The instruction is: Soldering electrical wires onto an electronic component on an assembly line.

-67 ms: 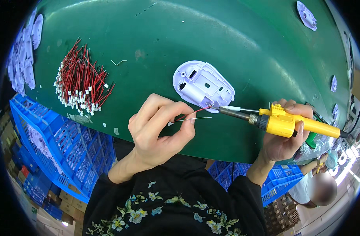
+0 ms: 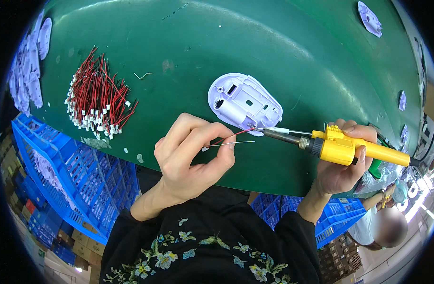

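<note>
My left hand (image 2: pixel 193 158) pinches a thin red wire lead (image 2: pixel 240 132) between thumb and fingertips, and a small white connector (image 2: pixel 205 149) pokes out by the palm. A second thin, pale strand (image 2: pixel 243 141) sticks out of the same pinch. The red wire's end meets the lower edge of a pale lilac, mouse-shaped plastic shell (image 2: pixel 250 102), lying inside-up on the table. My right hand (image 2: pixel 345 163) is wrapped round a yellow soldering iron (image 2: pixel 338 149) with a feed tube alongside. Its tip touches or nearly touches the wire end at the shell.
A heap of red leads with white connectors (image 2: pixel 101 97) lies left on the green table (image 2: pixel 179 61). Lilac shells (image 2: pixel 30 66) are stacked at far left; another shell (image 2: pixel 370 19) lies far right. Blue crates (image 2: pixel 79 170) stand below the table edge. A co-worker (image 2: pixel 378 227) is at lower right.
</note>
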{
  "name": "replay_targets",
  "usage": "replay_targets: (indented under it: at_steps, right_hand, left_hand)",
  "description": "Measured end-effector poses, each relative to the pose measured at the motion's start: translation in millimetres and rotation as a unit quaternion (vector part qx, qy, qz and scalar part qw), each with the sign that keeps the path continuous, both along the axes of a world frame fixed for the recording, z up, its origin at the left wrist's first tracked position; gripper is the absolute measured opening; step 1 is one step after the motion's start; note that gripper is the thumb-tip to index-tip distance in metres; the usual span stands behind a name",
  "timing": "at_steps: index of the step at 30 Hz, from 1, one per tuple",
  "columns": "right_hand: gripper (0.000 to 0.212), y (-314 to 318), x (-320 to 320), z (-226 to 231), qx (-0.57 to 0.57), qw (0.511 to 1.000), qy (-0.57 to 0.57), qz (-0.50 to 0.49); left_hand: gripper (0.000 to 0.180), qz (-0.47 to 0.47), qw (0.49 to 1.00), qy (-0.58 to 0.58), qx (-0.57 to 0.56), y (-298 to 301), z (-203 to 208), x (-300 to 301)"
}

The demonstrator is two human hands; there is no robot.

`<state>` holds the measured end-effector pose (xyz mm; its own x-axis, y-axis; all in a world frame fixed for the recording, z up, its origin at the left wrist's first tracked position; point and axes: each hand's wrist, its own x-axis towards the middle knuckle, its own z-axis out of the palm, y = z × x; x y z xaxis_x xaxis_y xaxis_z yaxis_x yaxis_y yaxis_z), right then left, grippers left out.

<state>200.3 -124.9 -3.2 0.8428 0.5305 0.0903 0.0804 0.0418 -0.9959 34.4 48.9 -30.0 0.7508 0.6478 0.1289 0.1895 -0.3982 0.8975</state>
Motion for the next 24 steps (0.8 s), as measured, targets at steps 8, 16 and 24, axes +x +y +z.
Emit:
replay_targets:
  at_steps: [8, 16, 24]
  right_hand:
    - [0.031, -2.1, 0.1, -3.2, -0.004, 1.000, -0.010, 0.012]
    - [0.031, -0.2, -1.9, -4.9, -0.014, 0.999, -0.030, -0.011]
    - [0.031, -3.0, 3.2, -0.3, 0.004, 1.000, -0.010, 0.005]
  left_hand:
    - [0.019, -0.006, 1.000, 0.003, -0.002, 0.3, 0.5, -0.6]
    - [0.019, -0.005, 1.000, 0.001, 0.005, 0.0, -0.5, -0.8]
    - [0.020, -0.005, 1.000, 0.000, 0.013, 0.6, -0.9, -0.9]
